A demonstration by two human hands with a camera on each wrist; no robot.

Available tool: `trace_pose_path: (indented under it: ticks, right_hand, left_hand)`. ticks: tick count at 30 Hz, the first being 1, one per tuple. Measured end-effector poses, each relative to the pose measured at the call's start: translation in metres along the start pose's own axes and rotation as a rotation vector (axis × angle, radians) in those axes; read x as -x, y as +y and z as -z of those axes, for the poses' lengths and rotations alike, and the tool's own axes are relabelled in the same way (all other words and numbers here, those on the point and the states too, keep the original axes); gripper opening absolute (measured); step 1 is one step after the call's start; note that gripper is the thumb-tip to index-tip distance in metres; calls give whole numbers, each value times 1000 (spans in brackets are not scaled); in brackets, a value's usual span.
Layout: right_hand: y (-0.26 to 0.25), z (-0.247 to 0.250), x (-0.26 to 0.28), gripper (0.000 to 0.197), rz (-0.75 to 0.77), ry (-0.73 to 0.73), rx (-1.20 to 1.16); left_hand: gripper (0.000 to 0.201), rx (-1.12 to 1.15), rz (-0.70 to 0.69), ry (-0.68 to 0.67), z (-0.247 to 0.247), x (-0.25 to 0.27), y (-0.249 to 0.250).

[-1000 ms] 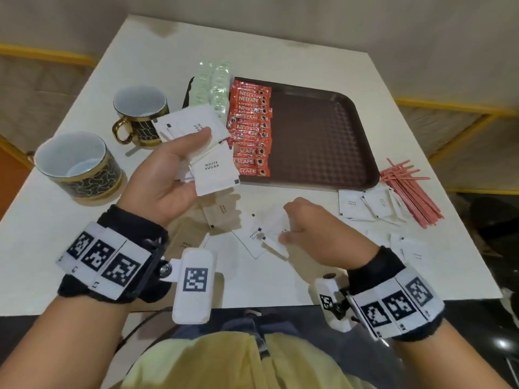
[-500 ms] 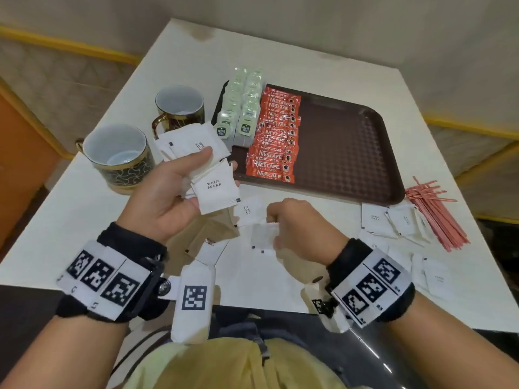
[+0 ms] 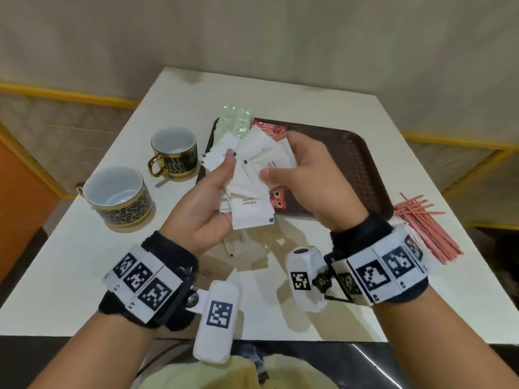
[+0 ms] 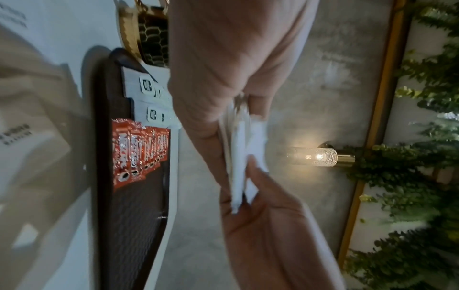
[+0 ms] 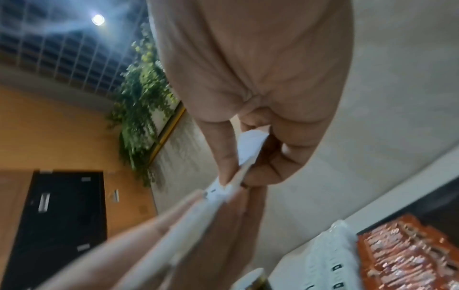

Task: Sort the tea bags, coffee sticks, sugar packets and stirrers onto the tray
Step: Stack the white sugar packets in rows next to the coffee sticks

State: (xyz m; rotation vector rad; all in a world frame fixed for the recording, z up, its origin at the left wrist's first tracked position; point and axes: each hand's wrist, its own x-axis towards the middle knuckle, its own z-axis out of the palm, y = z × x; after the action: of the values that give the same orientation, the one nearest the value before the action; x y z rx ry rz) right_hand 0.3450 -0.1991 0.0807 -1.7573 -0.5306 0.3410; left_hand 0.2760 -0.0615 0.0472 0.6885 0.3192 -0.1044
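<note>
— Sugar packets [image 3: 252, 175]: where are they seen?
— A fanned stack is held at the centre of the frame, above the near edge of the tray [image 3: 362, 164]. It is gripped by the left hand [image 3: 207, 203], thumb on top; one packet is pinched by the right hand [image 3: 306, 175].
— And the rest?
— Coffee sticks [image 4: 139, 149] and tea bags [image 3: 236, 122] are laid on the tray's left part. Stirrers [image 3: 427, 228] are left on the surface [image 3: 84, 248] at the right; two cups [image 3: 118, 195] at the left.
</note>
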Motion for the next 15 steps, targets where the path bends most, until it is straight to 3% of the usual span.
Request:
trace_pose_path:
  ticks: [3,6,10,15]
  right_hand:
    - [5,3,-4,27,-6,-7,43]
    - [6,9,-9,34,-36,-20,27]
    - [4,17,-17,44,-24,45,9]
    - [5,28,-21,37,53,25,48]
  left_hand:
    - [50,20,-18,-67,-3,-4,5]
    - [38,-49,-34,-80,-2,-8,7]
    - [43,-210,-99,-76,-8,-17,12]
    - [46,-245,-163,3,-17,-29,14]
